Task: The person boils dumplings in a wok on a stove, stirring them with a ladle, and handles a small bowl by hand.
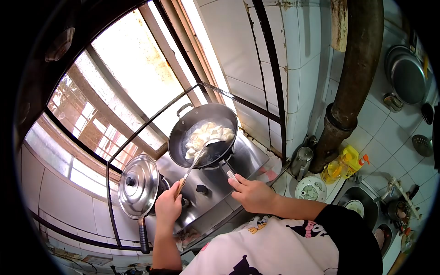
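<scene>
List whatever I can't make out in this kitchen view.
All in the head view:
- Count of the pale pieces: they overlap in the wok.
- Any flame below the wok: hidden by its body.
- Whatever lies under the metal lid: covered by it.
- Grip end of the utensil: wrapped by the left hand.
- Print on the yellow bottle: too small.
- Most of the outdoors beyond the window: washed out by glare.

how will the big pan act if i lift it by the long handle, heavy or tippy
The pan will probably feel heavy, being wide and deep with liquid and many pale pieces in it. With the long handle off to one side, its far side may dip, and the liquid would likely slosh.
</scene>
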